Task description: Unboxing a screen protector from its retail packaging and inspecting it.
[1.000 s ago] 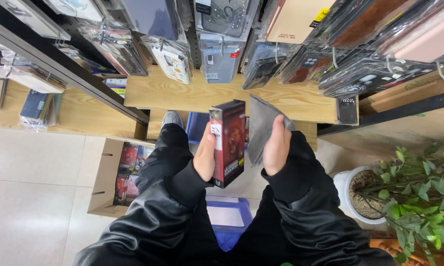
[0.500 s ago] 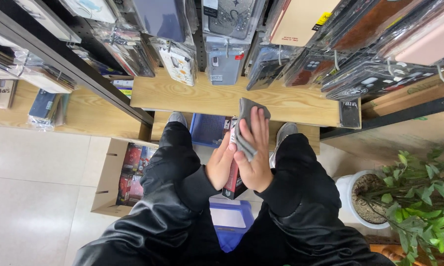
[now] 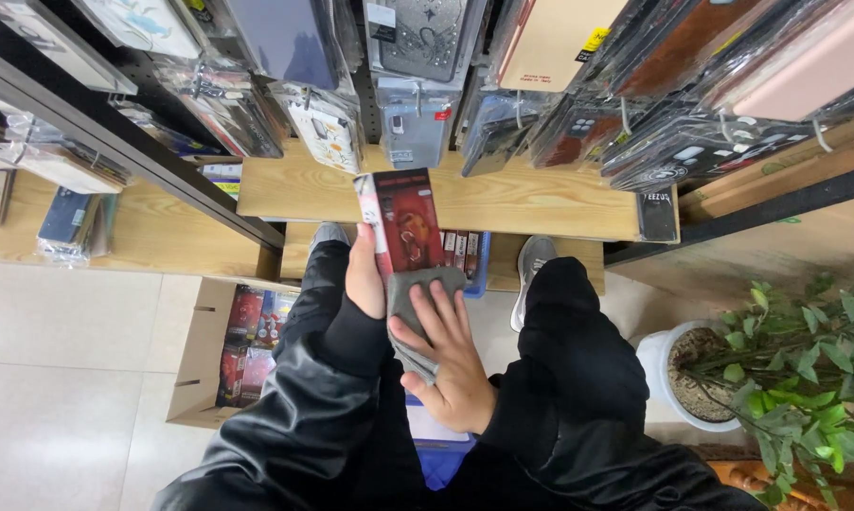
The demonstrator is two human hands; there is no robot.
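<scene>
The left hand gripped a red box; the right hand, fingers spread, apparently pressed a grey cloth against it.

My grey cloth and right hand cover the lower face of the red box; my left hand's fingers sit hidden behind it.

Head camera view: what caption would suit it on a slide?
Left hand holds a red box while right hand presses a grey cloth on it.

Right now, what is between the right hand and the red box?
A grey cloth: the right hand presses it flat against the red box, which the left hand grips. The head view shows it.
</scene>
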